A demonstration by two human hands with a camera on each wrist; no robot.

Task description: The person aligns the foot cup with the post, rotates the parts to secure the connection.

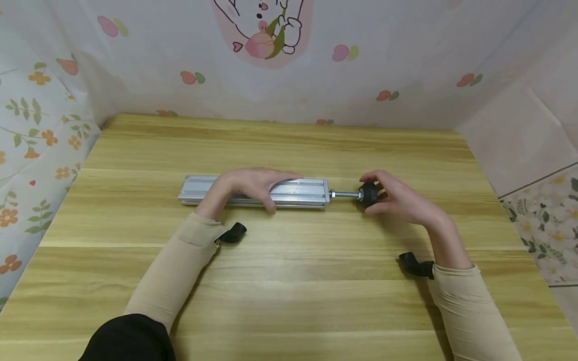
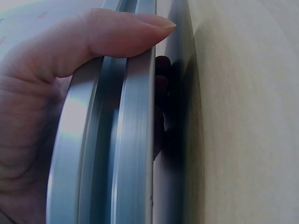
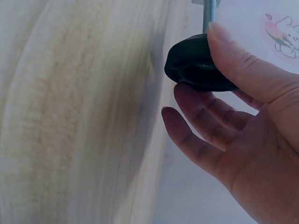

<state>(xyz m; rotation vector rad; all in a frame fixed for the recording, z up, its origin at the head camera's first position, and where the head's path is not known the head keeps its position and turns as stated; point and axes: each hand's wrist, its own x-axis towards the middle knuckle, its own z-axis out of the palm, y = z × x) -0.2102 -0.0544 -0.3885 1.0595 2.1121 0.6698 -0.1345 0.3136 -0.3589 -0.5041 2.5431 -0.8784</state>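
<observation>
A silver aluminium profile [image 1: 300,188] with long grooves lies crosswise above the middle of the table. My left hand [image 1: 253,183] grips it from above; in the left wrist view the thumb [image 2: 126,35] crosses its grooved side and fingertips show past its lower edge. From the profile's right end plate sticks out a threaded rod [image 1: 345,194] with a nut [image 1: 333,194] close to the plate. At the rod's outer end sits a round black levelling foot [image 1: 368,194]. Thumb and fingers of my right hand [image 1: 404,201] hold this foot by its rim, its hollow underside facing the palm.
The wooden table [image 1: 289,291] has its back edge against a white printed curtain [image 1: 289,90]. Flowered cloth [image 1: 36,150] hangs at the left, with pale panels [image 1: 519,125] at the right. Black wrist mounts [image 1: 232,233] stick out from both beige sleeves [image 1: 469,311].
</observation>
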